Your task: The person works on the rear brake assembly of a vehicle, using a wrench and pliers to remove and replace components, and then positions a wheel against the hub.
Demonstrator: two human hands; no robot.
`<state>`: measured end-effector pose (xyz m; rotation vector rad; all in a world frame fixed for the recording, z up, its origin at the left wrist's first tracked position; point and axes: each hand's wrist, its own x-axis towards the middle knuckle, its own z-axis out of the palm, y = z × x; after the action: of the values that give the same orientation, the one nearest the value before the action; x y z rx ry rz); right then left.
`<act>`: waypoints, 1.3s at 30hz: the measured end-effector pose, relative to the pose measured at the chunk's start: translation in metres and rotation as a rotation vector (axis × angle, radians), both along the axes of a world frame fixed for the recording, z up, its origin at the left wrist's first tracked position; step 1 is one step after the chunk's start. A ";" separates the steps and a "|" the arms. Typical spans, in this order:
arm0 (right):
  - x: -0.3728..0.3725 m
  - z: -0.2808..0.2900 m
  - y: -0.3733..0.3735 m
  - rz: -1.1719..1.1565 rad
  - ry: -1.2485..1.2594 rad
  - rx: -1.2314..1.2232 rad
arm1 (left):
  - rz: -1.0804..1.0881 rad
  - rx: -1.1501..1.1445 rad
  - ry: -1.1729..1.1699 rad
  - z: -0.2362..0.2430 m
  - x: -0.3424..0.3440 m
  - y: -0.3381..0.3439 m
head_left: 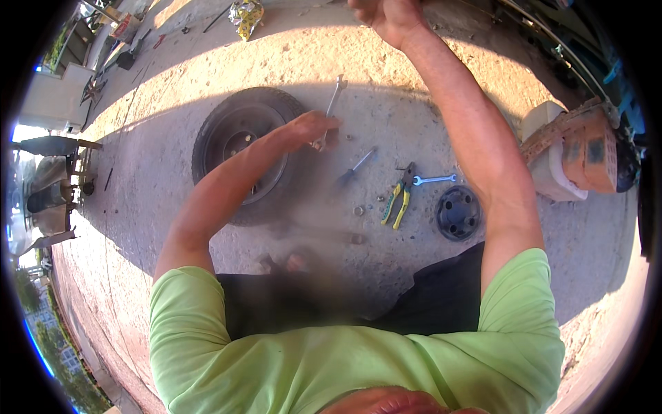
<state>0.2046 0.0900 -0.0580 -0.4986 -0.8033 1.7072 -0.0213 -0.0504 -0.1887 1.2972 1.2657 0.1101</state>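
My left hand [318, 128] is closed around a metal wrench [335, 96], whose far end points away from me. It hovers by the right side of a car wheel with a black tire [212, 117], which lies flat on the ground. My right hand [390, 19] is raised at the far edge of the view, where its fingers are partly cut off. To the right of the wheel lie a screwdriver [363, 159], yellow-green-handled pliers [396, 203] and a blue open-end wrench [434, 179]. Beside them is a round black cap with holes [458, 213].
Small nuts [358, 210] are scattered on the concrete. Close to my dark-trousered legs, a blurred patch hides part of the ground. Bricks [589, 160] and a pale block [548, 162] stand at the right. A shiny yellow-patterned wrapper [246, 17] lies far off.
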 end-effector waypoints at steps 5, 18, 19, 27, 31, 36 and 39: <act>-0.002 -0.002 0.002 -0.147 -0.297 0.071 | 0.000 0.019 0.002 0.004 -0.001 -0.002; 0.004 -0.008 0.005 0.004 -0.137 0.052 | -0.065 0.059 0.008 0.006 0.002 0.001; 0.003 -0.009 0.003 0.004 -0.154 0.082 | -0.067 0.065 0.004 0.006 0.002 0.001; 0.009 -0.047 -0.038 0.043 -1.172 0.217 | -0.065 0.072 0.013 0.004 -0.002 0.001; 0.000 -0.126 -0.072 0.231 -1.603 0.301 | -0.157 0.090 0.001 -0.010 -0.020 0.006; -0.007 -0.175 -0.128 0.521 -1.861 0.410 | -0.103 0.266 0.130 0.026 -0.005 -0.001; 0.002 -0.183 -0.135 0.490 -1.860 0.541 | -0.014 0.347 0.128 0.049 0.004 0.007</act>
<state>0.2068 -0.0450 -0.2410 -1.5851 -2.7266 0.8664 -0.0171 -0.0436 -0.1395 1.6312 1.3875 0.2484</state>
